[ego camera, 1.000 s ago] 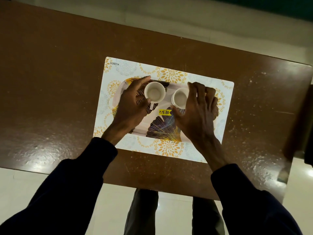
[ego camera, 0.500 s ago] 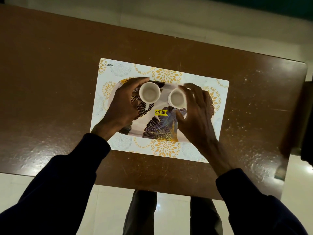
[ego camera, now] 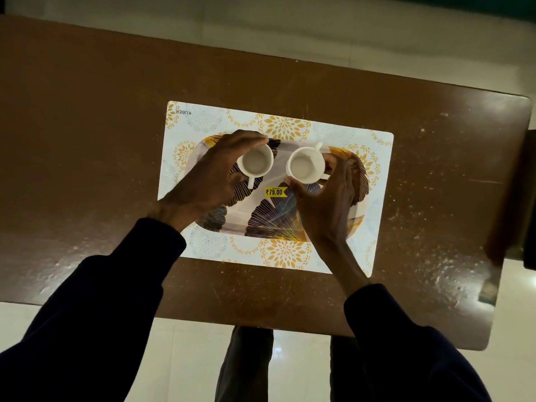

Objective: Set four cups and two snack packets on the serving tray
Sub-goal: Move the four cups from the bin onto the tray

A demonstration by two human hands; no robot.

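Now we are grasping two cups over the tray (ego camera: 232, 224): left grip (ego camera: 208, 181) holding one cup (ego camera: 255, 160), right grip (ego camera: 327, 204) holding the other cup (ego camera: 305, 165).

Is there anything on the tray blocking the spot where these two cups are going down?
Nothing visible. The left cup and right cup sit over bare tray surface, held by the left hand and right hand. Only a flat price sticker lies nearby.

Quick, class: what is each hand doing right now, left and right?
Left hand: curled around the left cup on the tray.
Right hand: curled around the right cup, also on the tray.
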